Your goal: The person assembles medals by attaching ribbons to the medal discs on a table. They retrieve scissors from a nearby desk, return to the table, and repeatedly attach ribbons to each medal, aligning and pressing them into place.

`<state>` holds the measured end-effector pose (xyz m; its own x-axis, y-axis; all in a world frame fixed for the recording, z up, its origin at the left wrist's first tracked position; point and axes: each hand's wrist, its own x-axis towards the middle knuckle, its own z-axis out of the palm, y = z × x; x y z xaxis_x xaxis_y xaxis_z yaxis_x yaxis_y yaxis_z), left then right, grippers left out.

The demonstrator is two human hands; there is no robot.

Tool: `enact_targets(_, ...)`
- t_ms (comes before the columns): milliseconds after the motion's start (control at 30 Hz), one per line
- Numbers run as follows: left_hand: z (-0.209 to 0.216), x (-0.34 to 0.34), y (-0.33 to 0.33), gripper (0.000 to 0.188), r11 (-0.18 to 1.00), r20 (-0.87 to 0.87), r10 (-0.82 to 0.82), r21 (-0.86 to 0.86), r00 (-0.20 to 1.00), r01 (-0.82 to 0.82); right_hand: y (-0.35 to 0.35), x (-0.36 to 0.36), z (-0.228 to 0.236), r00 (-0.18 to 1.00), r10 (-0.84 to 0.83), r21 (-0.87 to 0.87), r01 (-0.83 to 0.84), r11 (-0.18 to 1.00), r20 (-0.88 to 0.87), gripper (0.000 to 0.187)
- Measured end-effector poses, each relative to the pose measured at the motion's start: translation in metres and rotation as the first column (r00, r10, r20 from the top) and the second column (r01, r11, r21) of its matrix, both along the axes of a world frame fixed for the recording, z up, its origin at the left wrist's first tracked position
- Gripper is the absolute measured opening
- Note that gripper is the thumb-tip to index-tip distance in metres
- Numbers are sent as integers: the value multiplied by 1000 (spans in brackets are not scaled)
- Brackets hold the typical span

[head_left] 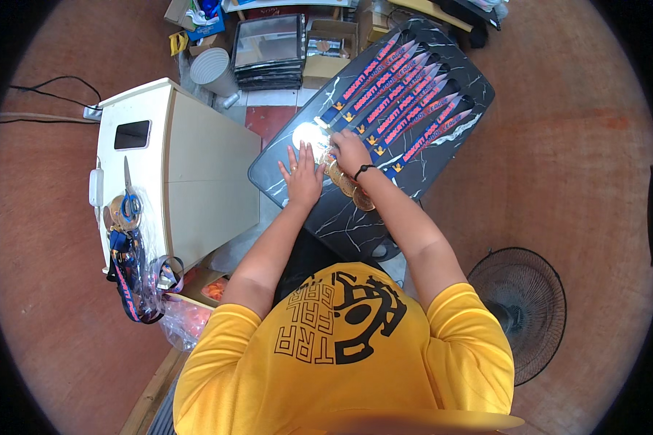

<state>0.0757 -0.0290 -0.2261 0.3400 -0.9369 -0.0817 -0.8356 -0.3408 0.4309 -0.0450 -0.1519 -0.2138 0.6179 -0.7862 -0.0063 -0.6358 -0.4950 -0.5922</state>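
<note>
Several medals with blue, pink-lettered ribbons (395, 116) lie side by side across a black marble-patterned table (341, 217). Gold discs (364, 199) overlap in a row at the ribbons' near ends. My left hand (305, 181) rests flat with fingers spread, its fingertips beside a glaring white patch (310, 134). To its right, my right hand (350, 154) has its fingers curled down over the far-left end of the disc row. What those fingers hold is hidden beneath them. A dark bracelet (364, 170) circles that wrist.
A white cabinet (141, 109) at left bears a phone (133, 135), scissors (128, 196), a tape roll (116, 214) and bagged ribbons (127, 275). Stacked black frames (268, 54) and a cardboard box (330, 69) stand beyond. A black fan (522, 315) is at lower right.
</note>
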Motion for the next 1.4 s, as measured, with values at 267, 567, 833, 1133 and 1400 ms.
enact_targets(267, -9, 0, -9, 63, 998, 23, 31, -59, 999, -30, -5, 7, 0, 1000, -11, -45, 11, 999, -3, 13)
enact_targets(567, -11, 26, -23, 60, 987, -4, 149, -67, 989, -148, -11, 18, 4, 996, -51, -104, 59, 993, 80, 18)
enact_targets(833, -7, 40, -25, 71, 995, 6, 85, -59, 996, -84, -21, 31, 9, 999, 26, -88, -28, 996, -18, 28)
enact_targets(1133, -8, 37, -26, 69, 999, 34, 8, -41, 999, -7, -22, 30, 2, 999, -6, -42, 8, 999, 36, 31)
enact_targets(1400, -13, 39, -26, 61, 996, 34, 15, -91, 999, -12, -24, 34, -2, 1000, -13, -25, 13, 1000, -3, 28)
